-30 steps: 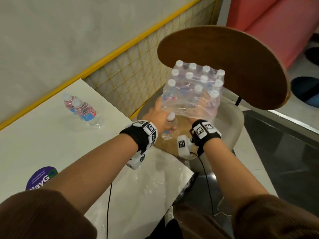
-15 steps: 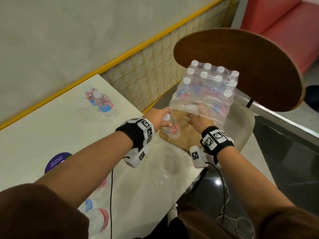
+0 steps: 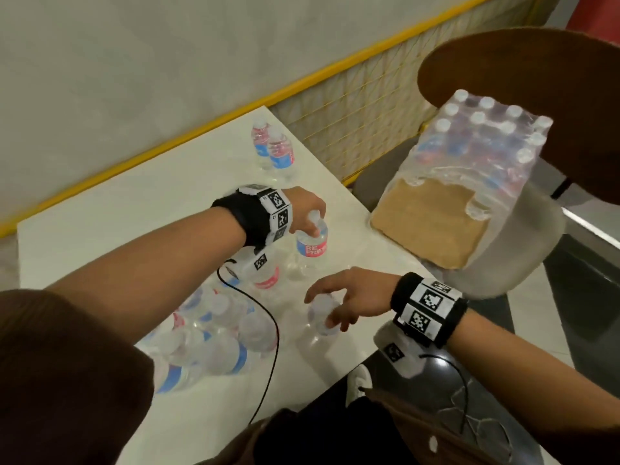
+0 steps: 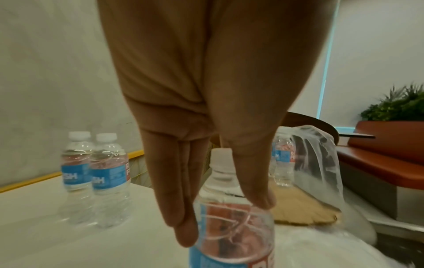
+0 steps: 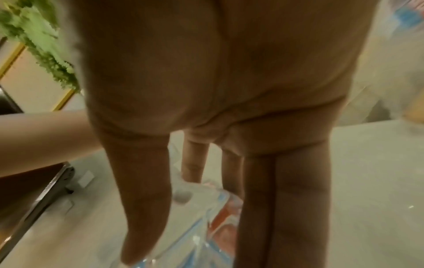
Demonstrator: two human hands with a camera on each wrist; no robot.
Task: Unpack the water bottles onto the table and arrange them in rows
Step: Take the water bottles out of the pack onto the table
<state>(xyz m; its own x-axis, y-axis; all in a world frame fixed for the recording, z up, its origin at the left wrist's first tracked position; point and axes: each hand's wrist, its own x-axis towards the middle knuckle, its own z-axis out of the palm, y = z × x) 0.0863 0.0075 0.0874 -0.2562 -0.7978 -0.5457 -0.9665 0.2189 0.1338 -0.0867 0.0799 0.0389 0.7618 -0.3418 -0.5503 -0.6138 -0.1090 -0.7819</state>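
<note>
White and shiny, the worktop (image 3: 141,209) stands by a pale wall with a yellow rail. The left hand (image 3: 303,209) holds a water bottle (image 3: 312,241) from above, its fingers (image 4: 179,208) and thumb curled round the shoulder below the cap; this grip is narrow and the bottle stands upright over the worktop. The right hand (image 3: 349,297) reaches over a second bottle (image 3: 322,317) near the front edge, its fingers (image 5: 282,208) round the top; the view is blurred, so I cannot tell how tight that grip is. Two bottles (image 3: 273,147) stand side by side at the far corner, touching. A bunch of bottles (image 3: 214,333) stands close together near the person. The wrapped pack (image 3: 483,142), torn open at the front, sits on a brown cardboard sheet (image 3: 426,223) on a chair (image 3: 523,229) beside the worktop.
</note>
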